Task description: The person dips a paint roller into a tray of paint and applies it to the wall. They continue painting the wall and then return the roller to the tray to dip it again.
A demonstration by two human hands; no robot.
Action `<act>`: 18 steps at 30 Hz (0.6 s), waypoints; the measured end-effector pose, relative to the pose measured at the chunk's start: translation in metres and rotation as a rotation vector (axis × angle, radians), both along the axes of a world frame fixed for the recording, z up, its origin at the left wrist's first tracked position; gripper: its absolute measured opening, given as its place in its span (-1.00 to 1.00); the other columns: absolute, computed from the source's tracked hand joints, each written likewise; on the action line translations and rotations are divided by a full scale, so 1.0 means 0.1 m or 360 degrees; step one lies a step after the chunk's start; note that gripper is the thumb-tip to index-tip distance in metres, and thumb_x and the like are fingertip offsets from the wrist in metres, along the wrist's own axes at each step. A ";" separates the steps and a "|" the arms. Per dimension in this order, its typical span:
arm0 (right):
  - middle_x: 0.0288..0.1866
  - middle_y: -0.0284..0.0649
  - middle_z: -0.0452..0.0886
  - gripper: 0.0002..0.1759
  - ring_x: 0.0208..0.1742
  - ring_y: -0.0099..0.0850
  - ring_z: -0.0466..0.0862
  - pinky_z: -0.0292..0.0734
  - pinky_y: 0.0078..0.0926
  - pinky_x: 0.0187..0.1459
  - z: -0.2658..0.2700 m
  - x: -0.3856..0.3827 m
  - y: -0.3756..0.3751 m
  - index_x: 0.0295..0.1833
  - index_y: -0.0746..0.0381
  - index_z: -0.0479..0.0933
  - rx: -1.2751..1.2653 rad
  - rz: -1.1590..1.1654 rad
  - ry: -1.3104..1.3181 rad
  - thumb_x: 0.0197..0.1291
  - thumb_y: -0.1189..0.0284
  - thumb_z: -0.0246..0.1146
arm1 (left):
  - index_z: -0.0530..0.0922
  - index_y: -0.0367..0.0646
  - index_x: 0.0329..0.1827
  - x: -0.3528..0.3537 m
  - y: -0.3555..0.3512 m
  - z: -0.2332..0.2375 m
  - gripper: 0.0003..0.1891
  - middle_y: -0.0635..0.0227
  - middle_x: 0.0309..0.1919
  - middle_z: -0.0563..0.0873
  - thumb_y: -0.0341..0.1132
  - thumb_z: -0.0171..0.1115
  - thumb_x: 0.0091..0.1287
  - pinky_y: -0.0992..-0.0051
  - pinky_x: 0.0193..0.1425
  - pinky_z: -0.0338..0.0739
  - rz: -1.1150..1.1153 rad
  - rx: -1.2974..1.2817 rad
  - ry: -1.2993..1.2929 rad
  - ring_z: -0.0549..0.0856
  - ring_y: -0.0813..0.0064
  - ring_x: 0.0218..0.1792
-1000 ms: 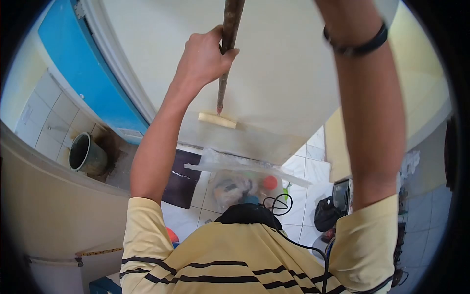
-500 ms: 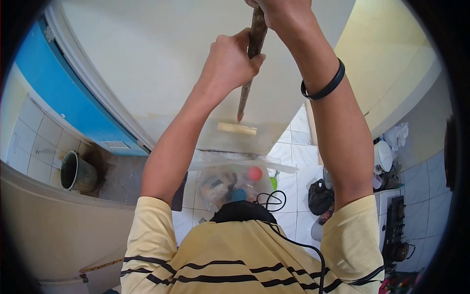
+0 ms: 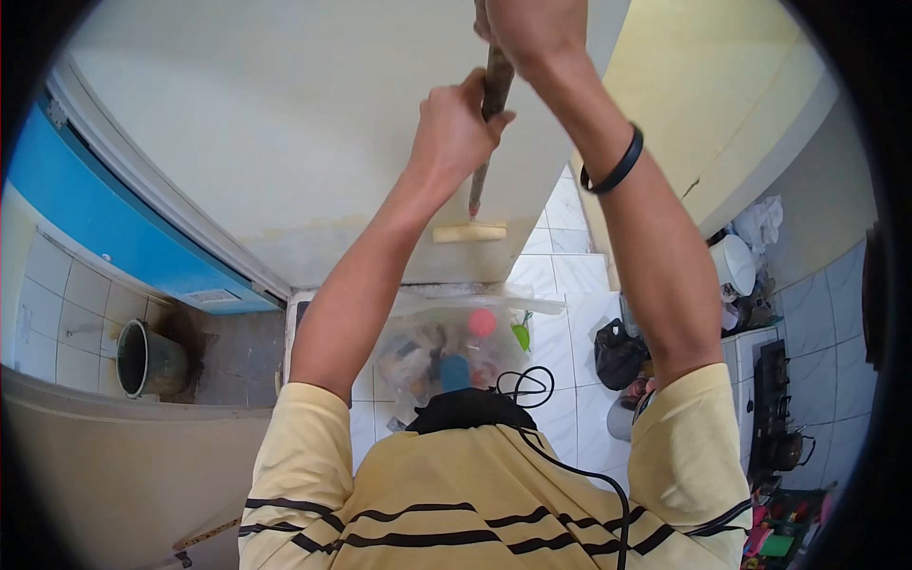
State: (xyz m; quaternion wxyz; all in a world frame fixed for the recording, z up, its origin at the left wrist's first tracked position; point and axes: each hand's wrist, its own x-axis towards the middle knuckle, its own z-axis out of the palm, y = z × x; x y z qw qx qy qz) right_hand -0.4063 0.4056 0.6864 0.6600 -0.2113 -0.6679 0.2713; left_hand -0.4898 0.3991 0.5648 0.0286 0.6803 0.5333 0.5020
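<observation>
Both hands grip the long pole of a paint roller [image 3: 469, 232], whose pale yellow head lies against the lower part of a whitish wall [image 3: 313, 123]. My left hand [image 3: 454, 128] is wrapped round the pole [image 3: 497, 81] at its middle, thumb pointing right. Higher up, at the top edge of the view, my right hand [image 3: 534, 33] is closed round the same pole; its fingers are partly cut off. A black band circles the right wrist. Along the wall's lower edge runs a patchy, darker strip.
Clear plastic sheeting [image 3: 399, 356] covers items on the tiled floor below the wall, with a pink round thing [image 3: 482, 322] there. A blue door [image 3: 123, 228] and a bucket [image 3: 147, 356] are left. Rightward are a black bag [image 3: 619, 356] and a stove [image 3: 771, 408].
The view has shifted a little. The roller head sits slightly higher and further right in the picture, still against the lower wall. Both hands keep their hold on the pole.
</observation>
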 end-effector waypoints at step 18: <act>-0.77 -0.35 0.37 -0.68 -0.78 -0.55 0.31 0.20 -0.50 -0.69 0.00 0.60 0.06 -0.64 0.27 0.42 -0.0184 0.0211 0.0332 0.16 0.47 0.22 | 0.60 -0.31 -0.16 0.42 0.21 0.01 -0.69 0.10 -0.41 0.76 -0.31 0.47 0.14 0.25 -0.23 0.65 -0.0103 0.0086 0.0213 0.77 0.09 -0.35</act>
